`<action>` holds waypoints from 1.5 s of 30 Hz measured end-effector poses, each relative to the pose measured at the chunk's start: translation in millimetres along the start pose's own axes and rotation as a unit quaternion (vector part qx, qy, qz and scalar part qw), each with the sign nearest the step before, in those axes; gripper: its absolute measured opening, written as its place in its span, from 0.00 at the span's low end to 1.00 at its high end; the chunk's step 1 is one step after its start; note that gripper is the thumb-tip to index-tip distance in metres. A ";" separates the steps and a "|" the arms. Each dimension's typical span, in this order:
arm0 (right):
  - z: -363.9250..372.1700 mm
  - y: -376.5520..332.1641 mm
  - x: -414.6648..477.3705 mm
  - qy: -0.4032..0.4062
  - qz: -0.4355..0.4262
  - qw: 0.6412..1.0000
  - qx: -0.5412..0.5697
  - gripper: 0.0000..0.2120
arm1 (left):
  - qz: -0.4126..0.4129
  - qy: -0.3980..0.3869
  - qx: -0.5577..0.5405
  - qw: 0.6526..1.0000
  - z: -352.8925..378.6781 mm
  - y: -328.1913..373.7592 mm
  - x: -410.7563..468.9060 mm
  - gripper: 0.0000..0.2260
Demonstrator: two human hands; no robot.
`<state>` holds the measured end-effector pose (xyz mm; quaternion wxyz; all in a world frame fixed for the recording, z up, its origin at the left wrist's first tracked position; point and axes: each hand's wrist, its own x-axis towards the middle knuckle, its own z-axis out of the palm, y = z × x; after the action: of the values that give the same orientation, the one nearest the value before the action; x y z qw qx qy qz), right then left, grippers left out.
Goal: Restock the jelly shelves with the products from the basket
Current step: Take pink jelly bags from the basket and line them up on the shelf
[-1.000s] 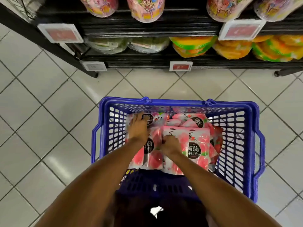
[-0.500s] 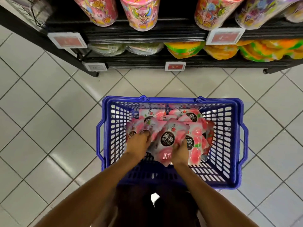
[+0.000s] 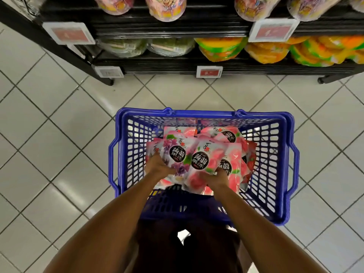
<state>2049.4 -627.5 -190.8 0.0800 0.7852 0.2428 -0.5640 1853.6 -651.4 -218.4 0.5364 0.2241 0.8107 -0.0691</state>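
We stand over the basket [image 3: 286,164] on the floor [image 3: 59,144], with the shelving [image 3: 65,53] beyond its far rim. Jelly pouches [image 3: 228,134] piled inside, from the middle to the far wall. On top of the pile, left pouch [image 3: 177,154] and right pouch [image 3: 200,161] side by side, edges overlapping. Our left hand [image 3: 159,168] holds the near edge of the left pouch, our right hand [image 3: 217,177] that of the right pouch. Tubs [image 3: 167,6] on the upper shelf [image 3: 177,30], bags [image 3: 220,48] on the lower shelf [image 3: 167,66] beneath, price tags [image 3: 209,71] along the shelf fronts

A black metal shelf unit [image 3: 177,65] runs across the top of the view. In front of it spread pale grey square floor tiles [image 3: 59,134] with dark grout lines, laid diagonally to its base. Overhead light glints off the glossy tiles. White-framed red price tags [image 3: 209,71] sit along its front edges.
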 end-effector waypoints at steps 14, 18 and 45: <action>-147.5 -74.1 -254.8 -0.123 -0.114 0.954 0.248 0.10 | 0.227 -0.088 -0.375 0.895 -157.4 69.2 -290.7 0.44; -194.6 -126.3 -373.3 -0.078 -0.229 0.943 0.227 0.13 | 0.284 -0.040 -0.326 0.901 -231.6 101.1 -396.6 0.44; -372.6 -328.3 -858.1 -0.048 -0.770 0.577 0.269 0.17 | 0.647 0.075 -0.386 0.654 -508.7 213.9 -841.8 0.26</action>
<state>1999.3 -443.0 782.0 -0.5878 0.2609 0.5887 -0.4897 1793.3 -525.3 778.3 0.4212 0.4691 0.4519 0.6312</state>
